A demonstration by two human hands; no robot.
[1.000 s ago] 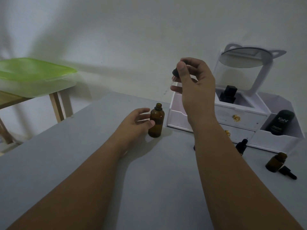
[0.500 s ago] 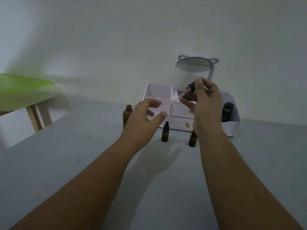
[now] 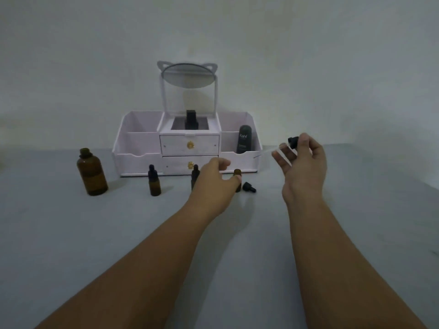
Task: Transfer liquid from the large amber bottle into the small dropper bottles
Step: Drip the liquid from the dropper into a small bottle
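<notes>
The right hand (image 3: 303, 167) is raised above the desk (image 3: 237, 233), its grip pinched around the black bulb of a dropper (image 3: 285, 144) whose glass pipette points left. The left hand (image 3: 213, 184) reaches low, grip half open around an uncapped small dropper bottle (image 3: 237, 176); whether the fingers touch it seems unclear. A loose black cap (image 3: 249, 187) lies just beside that bottle. The large amber bottle (image 3: 92, 173) stands uncapped at far left, with a capped dropper bottle (image 3: 154, 180) near the white organizer (image 3: 190, 148).
</notes>
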